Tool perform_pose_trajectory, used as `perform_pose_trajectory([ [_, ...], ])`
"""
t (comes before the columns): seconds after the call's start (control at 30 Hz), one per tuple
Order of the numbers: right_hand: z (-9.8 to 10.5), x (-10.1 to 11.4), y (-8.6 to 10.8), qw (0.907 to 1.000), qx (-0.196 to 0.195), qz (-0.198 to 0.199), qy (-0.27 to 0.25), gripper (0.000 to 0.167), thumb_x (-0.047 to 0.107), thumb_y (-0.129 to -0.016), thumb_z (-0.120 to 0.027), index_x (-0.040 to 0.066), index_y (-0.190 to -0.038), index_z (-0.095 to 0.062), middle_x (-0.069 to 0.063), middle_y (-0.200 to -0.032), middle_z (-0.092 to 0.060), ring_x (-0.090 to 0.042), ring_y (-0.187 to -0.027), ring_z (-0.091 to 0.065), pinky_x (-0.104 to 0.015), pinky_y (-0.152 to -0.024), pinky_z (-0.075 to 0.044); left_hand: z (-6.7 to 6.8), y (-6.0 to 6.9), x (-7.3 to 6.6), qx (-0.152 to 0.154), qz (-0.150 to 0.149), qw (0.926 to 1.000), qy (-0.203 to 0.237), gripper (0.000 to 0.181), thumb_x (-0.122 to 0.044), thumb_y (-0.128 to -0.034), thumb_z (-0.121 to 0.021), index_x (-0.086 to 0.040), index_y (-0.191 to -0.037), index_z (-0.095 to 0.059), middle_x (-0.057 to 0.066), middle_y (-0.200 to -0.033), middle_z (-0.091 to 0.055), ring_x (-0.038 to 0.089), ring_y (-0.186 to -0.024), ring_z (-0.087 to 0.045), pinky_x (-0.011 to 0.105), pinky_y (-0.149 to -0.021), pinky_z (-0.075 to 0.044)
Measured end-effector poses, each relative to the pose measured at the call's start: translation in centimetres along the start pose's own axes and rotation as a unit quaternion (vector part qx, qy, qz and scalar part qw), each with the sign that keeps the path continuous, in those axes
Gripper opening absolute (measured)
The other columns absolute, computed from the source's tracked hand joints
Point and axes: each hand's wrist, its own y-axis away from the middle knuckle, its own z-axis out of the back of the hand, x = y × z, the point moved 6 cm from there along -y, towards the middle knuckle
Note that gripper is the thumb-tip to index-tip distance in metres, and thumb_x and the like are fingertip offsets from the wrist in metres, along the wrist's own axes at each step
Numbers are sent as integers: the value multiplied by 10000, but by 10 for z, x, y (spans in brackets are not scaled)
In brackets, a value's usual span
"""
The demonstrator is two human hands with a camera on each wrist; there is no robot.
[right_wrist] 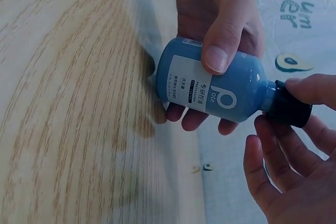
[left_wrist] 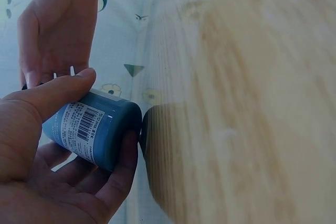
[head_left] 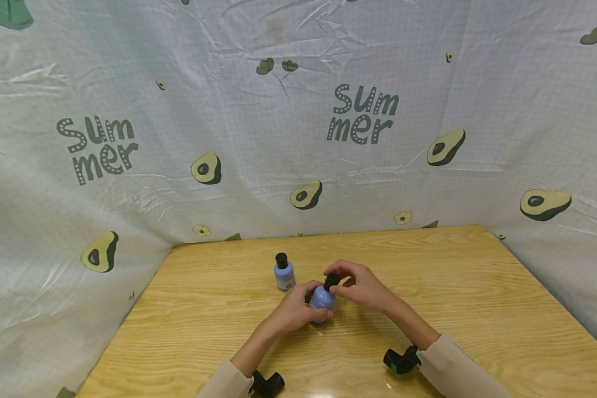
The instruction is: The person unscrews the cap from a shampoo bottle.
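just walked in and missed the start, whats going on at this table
Someone's left grip holds a tilted blue bottle, while the right grip pinches its black cap. The cap is at the bottle's top; I can't tell whether it is loosened. A second bottle, also black-capped, stands upright on the wooden table, touched by neither grip.

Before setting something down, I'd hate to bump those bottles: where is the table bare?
The table is bare between its left edge and the standing bottle, and between the right hand and the table's right edge. The middle is crowded: there the left hand grips the other bottle while the right holds its cap.
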Motion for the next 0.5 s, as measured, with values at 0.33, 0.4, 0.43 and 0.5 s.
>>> perform_pose_trajectory([
  [0.33,0,-3,-1,9999,-61,-112,-80,298,211,-980,-728,102,-1250,-664,-96,-1114,-689,-129,-997,-634,-292,-841,-563,0,0,0,-1,-19,10000,-14,601,-269,-892,-823,-86,-1417,-595,115,-1284,-683,232,-1126,-669,401,-890,-567],
  [0.4,0,-3,-1,9998,-72,-143,-80,286,209,-984,-723,100,-1242,-666,-99,-1108,-688,-123,-992,-632,-294,-836,-562,0,0,0,-1,-5,10000,-19,606,-272,-892,-824,-87,-1420,-593,114,-1286,-683,230,-1126,-668,399,-888,-567],
  [0.43,1,-3,-1,9998,-75,-155,-71,281,208,-986,-719,100,-1240,-666,-100,-1110,-687,-122,-993,-631,-293,-834,-561,0,0,0,-2,-2,10000,-18,607,-271,-892,-824,-86,-1422,-592,114,-1287,-683,230,-1127,-668,399,-888,-568],
  [0.5,1,-4,-1,9998,-64,-155,-57,276,200,-991,-712,98,-1243,-665,-101,-1119,-687,-116,-999,-629,-287,-834,-559,0,0,0,2,0,10000,-19,607,-272,-892,-823,-87,-1423,-591,112,-1288,-683,228,-1128,-667,397,-890,-567],
])
